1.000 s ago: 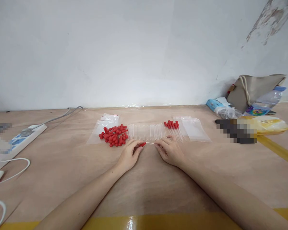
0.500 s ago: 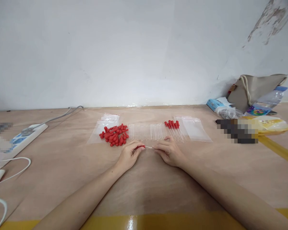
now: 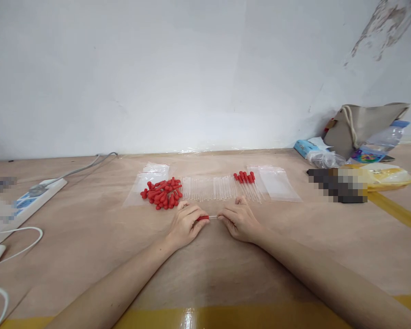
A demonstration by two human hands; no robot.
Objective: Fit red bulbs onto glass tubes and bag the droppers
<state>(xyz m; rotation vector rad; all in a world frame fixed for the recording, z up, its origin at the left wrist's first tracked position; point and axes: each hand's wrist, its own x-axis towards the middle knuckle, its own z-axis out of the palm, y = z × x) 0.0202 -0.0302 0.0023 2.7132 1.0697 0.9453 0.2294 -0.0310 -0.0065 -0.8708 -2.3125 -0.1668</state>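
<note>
My left hand [image 3: 186,224] pinches a red rubber bulb [image 3: 202,218] at the middle of the wooden table [image 3: 89,237]. My right hand [image 3: 239,220] pinches the clear glass tube [image 3: 213,217] that meets the bulb. Both hands are closed and rest close together on the table. Just beyond them lies a row of bare clear tubes [image 3: 208,188]. A heap of loose red bulbs [image 3: 161,193] lies to the left of that row. Several tubes with red bulbs on them [image 3: 246,180] lie to its right.
Clear plastic bags lie at both ends of the row, one at the left [image 3: 147,180], one at the right [image 3: 277,183]. A white power strip [image 3: 27,201] and cable [image 3: 7,260] sit far left. A canvas bag [image 3: 363,125], a plastic bottle [image 3: 383,141] and packets lie at the far right by the wall.
Both hands drew back toward me from the row of tubes, still holding bulb and tube. The gap between the two hands has shrunk.
</note>
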